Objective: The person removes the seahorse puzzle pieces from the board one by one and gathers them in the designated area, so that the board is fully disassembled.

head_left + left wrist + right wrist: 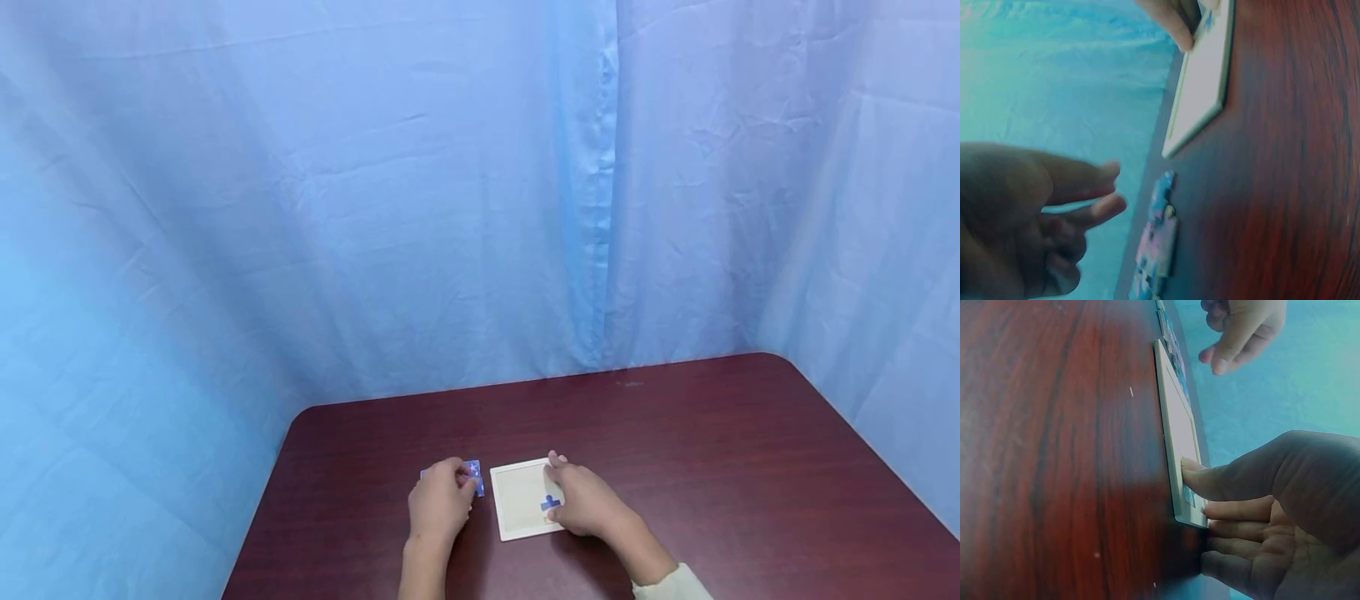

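Observation:
A shallow cream puzzle tray lies flat on the table, with a small blue jigsaw piece inside near its right side. My right hand holds the tray at its right edge, thumb resting on the inside beside that piece and fingers at the rim. Left of the tray lie patterned blue and pink jigsaw pieces, partly hidden from the head camera. Above them hovers my left hand, thumb and index finger slightly apart with nothing seen between them; its other fingers are loosely curled.
The dark red wooden table has rounded far corners. Light blue curtains hang behind it and along both sides. Tiny pale specks dot the tabletop in the right wrist view.

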`<action>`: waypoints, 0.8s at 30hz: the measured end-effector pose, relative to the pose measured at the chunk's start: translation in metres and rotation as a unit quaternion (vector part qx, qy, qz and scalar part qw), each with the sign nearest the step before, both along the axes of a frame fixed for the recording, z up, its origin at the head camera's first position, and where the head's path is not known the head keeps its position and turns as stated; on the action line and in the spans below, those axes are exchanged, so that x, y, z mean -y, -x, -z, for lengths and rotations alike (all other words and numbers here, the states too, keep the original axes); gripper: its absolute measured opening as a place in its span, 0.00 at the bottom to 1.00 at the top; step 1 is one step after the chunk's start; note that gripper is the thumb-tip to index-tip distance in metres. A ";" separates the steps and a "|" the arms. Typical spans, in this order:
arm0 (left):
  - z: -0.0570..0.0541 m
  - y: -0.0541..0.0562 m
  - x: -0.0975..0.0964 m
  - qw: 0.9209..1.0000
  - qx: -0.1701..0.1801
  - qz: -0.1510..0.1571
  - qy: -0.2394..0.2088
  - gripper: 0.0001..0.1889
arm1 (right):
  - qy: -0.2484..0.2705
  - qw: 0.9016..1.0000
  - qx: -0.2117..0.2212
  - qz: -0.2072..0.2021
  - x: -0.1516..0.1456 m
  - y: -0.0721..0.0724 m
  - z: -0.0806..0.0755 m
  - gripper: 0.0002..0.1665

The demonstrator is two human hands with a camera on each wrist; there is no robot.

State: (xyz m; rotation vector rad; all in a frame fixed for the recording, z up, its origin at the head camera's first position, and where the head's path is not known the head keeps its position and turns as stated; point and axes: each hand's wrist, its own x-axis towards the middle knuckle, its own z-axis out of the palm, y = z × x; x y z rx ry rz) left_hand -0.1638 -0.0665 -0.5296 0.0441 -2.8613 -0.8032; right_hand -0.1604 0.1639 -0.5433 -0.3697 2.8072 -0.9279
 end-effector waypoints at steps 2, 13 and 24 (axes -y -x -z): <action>-0.003 -0.004 -0.005 0.999 0.001 0.053 -0.003 0.06 | 0.004 1.000 -0.004 0.000 -0.001 0.000 0.000 0.41; 0.001 -0.019 -0.039 0.982 0.001 0.184 0.042 0.12 | 0.020 0.999 -0.015 -0.020 -0.003 0.002 -0.001 0.41; 0.014 -0.031 -0.061 0.975 0.003 0.207 0.083 0.20 | 0.040 0.999 -0.003 -0.026 -0.009 0.006 0.001 0.39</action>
